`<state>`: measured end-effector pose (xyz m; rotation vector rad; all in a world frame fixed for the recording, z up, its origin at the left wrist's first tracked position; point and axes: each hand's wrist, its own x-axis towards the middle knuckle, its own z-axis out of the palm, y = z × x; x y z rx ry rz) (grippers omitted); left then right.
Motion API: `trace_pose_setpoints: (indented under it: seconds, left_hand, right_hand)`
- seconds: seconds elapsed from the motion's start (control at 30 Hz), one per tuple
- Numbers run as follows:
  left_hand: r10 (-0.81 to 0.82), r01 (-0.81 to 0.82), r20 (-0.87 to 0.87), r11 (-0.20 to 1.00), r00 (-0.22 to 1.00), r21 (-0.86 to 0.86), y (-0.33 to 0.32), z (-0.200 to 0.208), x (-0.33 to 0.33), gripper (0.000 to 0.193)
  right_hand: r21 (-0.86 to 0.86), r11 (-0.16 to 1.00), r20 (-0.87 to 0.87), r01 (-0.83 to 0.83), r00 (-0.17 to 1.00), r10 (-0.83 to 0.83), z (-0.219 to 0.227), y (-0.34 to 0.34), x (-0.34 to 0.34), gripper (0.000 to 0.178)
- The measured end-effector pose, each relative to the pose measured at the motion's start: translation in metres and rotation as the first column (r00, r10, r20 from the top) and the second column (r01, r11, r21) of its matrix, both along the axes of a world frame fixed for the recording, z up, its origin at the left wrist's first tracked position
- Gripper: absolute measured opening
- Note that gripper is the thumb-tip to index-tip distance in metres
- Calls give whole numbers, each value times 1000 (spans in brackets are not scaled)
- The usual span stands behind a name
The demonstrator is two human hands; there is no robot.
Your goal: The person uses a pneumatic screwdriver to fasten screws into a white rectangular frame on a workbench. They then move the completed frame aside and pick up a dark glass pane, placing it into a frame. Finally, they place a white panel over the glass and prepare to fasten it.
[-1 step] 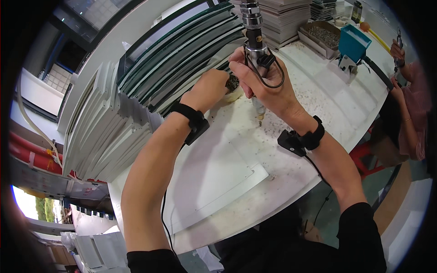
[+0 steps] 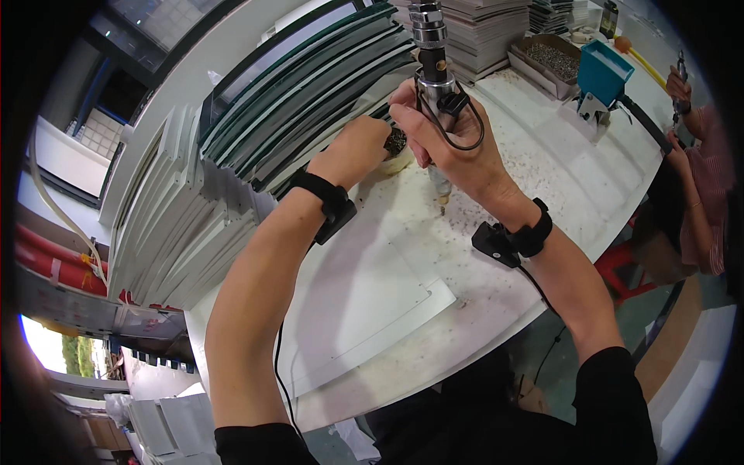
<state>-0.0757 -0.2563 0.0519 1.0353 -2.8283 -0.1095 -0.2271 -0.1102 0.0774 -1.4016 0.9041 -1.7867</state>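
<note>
My right hand is closed around an upright power screwdriver with a metal body and a looped black cord. Its tip points down just above the white tabletop. Beside it, my left hand reaches to a small cup of dark screws, fingers curled. Its fingertips are hidden, so what they pinch does not show. Nearer me a flat white panel lies on the table, under my left forearm's shadow. Both wrists wear black bands with small boxes and cables.
Stacked dark and grey panels stand behind my left hand, with white panels to the left. Small bits litter the tabletop. Far right are a cardboard box of screws, a teal hopper and a person holding a tool.
</note>
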Motion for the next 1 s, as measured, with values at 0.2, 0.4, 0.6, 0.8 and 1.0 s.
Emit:
trace_pose_setpoints:
  seconds: [0.2, 0.4, 0.6, 0.8, 1.0]
  left_hand:
    - [-44, 43, 19, 998, 999, 38, -13, -3, -8, 17]
    - [-69, 70, -44, 997, 997, 29, -12, -15, -12, 17]
    - [-64, 65, -74, 998, 995, 14, -15, -21, -8, 17]
    - [-85, 79, -113, 995, 990, -58, 9, 5, 6, 12]
    - [47, -37, -97, 993, 994, 109, 105, 31, 69, 14]
  right_hand:
    - [-14, 1000, 17, 21, 1000, -21, -3, -1, -9, 16]
    - [-39, 999, 18, 24, 1000, -24, -7, -3, -15, 18]
    - [0, 1000, 20, 8, 1000, -8, -8, -3, -17, 17]
    - [-22, 1000, 5, 14, 1000, -14, -13, -4, -14, 17]
    - [-19, 998, -33, 54, 998, -55, -8, 0, -14, 19]
